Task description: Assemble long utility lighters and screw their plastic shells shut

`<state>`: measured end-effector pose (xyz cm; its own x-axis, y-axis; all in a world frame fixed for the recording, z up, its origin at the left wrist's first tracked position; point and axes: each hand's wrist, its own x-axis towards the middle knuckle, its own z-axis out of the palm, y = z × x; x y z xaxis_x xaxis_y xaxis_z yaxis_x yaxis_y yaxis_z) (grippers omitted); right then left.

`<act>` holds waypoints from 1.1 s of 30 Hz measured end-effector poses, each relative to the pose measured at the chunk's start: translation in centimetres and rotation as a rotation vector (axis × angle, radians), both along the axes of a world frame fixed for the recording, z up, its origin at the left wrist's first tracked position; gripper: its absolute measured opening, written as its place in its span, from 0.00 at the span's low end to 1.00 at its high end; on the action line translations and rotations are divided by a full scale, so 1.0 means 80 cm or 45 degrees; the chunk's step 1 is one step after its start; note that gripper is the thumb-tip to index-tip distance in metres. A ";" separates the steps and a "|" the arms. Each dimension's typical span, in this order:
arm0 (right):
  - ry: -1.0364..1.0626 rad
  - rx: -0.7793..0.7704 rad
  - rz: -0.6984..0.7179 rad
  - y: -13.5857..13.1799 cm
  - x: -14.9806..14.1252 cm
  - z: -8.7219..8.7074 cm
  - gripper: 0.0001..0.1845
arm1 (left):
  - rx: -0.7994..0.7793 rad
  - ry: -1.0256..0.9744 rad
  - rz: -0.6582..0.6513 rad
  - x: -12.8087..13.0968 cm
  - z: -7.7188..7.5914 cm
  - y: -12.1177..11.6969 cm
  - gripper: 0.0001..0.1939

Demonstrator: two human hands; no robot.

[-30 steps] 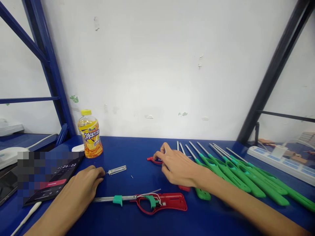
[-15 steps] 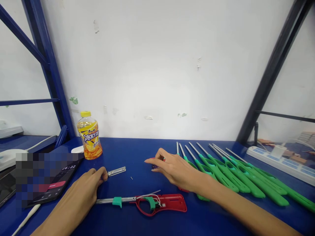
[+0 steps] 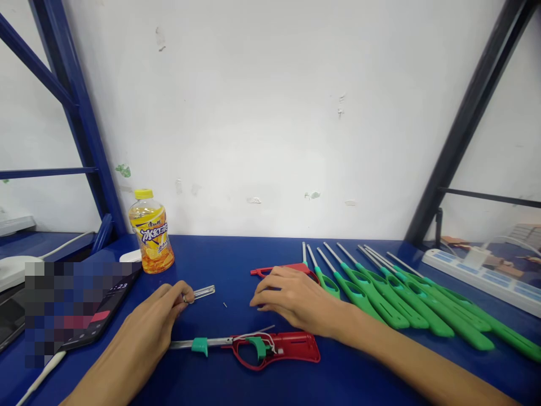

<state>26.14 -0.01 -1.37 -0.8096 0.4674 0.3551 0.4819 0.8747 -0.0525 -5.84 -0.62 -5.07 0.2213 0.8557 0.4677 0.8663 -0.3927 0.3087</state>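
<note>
My left hand (image 3: 157, 319) pinches the near end of a small clear tube with a metal tip (image 3: 202, 292) that lies on the blue bench. My right hand (image 3: 291, 299) hovers palm down, fingers slightly curled and apart, holding nothing, just behind an opened red lighter half (image 3: 276, 347) with a green trigger, white wires and a metal nozzle. A red cover half (image 3: 279, 270) lies just beyond my right fingers. A tiny pin (image 3: 225, 305) rests between my hands.
Several green long-nozzle lighters (image 3: 393, 299) lie in a row at the right. A yellow-capped drink bottle (image 3: 149, 232) stands at the back left. A phone (image 3: 84, 316) lies at the left, a white power strip (image 3: 482, 276) at the far right. Blue rack posts flank the bench.
My left hand has moved forward and taken hold of the clear tube. My right hand has drawn back from the red cover half toward the opened lighter, uncovering the cover.
</note>
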 end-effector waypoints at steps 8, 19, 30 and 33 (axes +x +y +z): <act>-0.070 -0.169 -0.008 -0.007 0.005 0.002 0.13 | 0.050 -0.149 -0.231 0.026 0.014 -0.007 0.13; 0.091 0.043 -0.354 0.034 0.031 -0.006 0.17 | 0.210 -0.269 -0.287 0.032 0.002 -0.005 0.11; 0.027 0.090 -0.270 0.025 0.020 0.000 0.14 | 0.302 -0.267 -0.303 0.037 0.002 -0.007 0.11; 0.006 0.109 -0.228 0.018 0.011 0.001 0.13 | 0.311 -0.266 -0.312 0.037 0.002 -0.007 0.11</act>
<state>27.04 1.41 -1.29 -0.7146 0.5715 0.4034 0.6298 0.7766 0.0156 -2.89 -1.15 -4.91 0.2834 0.6475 0.7074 0.6664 -0.6634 0.3403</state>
